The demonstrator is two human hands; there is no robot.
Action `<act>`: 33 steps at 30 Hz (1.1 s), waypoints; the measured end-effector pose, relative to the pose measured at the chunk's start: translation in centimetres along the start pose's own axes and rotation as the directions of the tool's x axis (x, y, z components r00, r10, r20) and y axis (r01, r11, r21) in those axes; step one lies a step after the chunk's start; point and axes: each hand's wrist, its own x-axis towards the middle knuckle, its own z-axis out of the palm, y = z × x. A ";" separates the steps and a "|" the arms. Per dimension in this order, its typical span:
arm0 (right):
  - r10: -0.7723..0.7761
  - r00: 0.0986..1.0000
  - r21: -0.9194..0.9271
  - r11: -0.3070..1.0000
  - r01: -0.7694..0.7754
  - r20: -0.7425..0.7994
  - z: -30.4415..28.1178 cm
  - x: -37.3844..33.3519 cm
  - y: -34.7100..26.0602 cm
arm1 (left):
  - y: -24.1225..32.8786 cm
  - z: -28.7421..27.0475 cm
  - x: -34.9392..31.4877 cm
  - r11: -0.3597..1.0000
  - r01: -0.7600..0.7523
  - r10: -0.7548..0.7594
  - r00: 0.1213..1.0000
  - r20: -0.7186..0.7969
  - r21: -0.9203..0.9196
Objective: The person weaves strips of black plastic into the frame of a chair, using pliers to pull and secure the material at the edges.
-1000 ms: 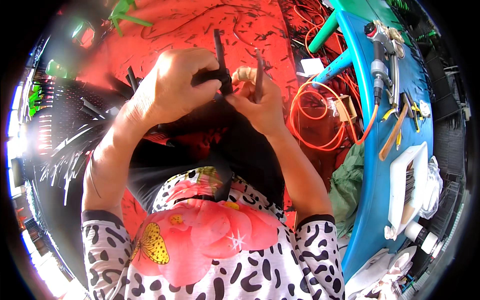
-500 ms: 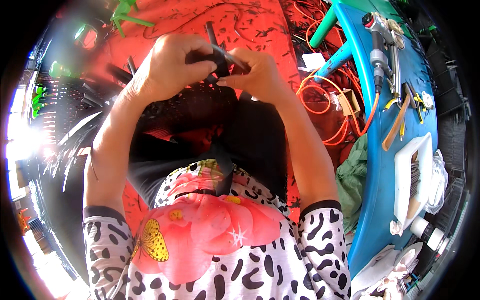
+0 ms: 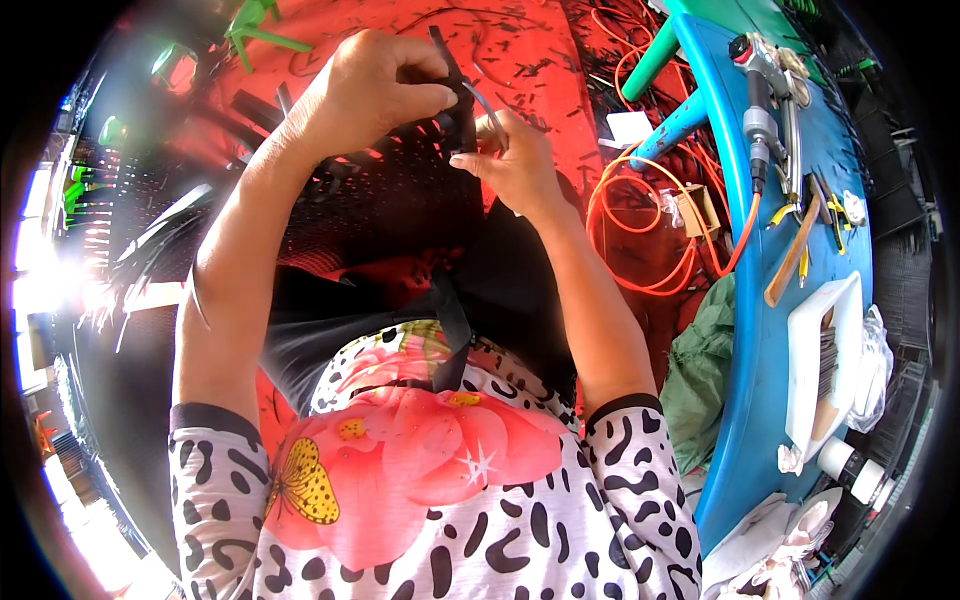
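My left hand grips a folded black strap at the top of a black perforated fabric piece that hangs down over my lap. Beside it, my right hand pinches the same strap's right edge and holds a thin dark tool between its fingers. Another black strap runs down toward my patterned shirt. Both hands touch at the strap, held up over the red floor.
A blue table curves along the right with a metal air tool, hand tools, a white tray and white bottles. Orange cable loops on the floor by the table. A green cloth lies below. Black strips lie at left.
Both hands have risen and shifted slightly, lifting the strap and black fabric higher. The right hand moved from covering the strap to pinching its right side with the thin tool.
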 end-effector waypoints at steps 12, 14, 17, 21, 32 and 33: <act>-0.214 0.976 -0.010 0.977 0.214 -0.033 -0.1 0.5 1.5 | 1.9 -0.9 1.9 0.982 0.161 -0.162 0.987 0.001 0.093; -0.202 0.976 -0.106 0.975 0.194 -0.078 0.3 0.6 0.8 | 1.9 -1.0 2.1 0.982 0.165 -0.165 0.986 -0.014 0.092; -0.171 0.977 -0.258 0.957 0.134 -0.129 1.1 0.5 0.4 | 2.9 -1.2 2.1 0.983 0.166 -0.165 0.986 -0.010 0.077; -0.194 0.970 -0.272 0.951 0.149 -0.148 1.5 0.8 0.2 | 0.5 -0.9 3.0 0.999 0.027 -0.024 0.997 -0.069 0.047; 0.362 0.927 0.619 0.707 -0.343 0.099 -3.7 2.6 -5.4 | 1.9 -1.3 -0.1 0.977 0.211 -0.212 0.974 0.078 0.014; 0.293 0.951 0.584 0.758 -0.291 0.094 -3.1 3.1 -5.9 | 1.8 -1.3 -0.5 0.978 0.210 -0.211 0.975 0.069 0.013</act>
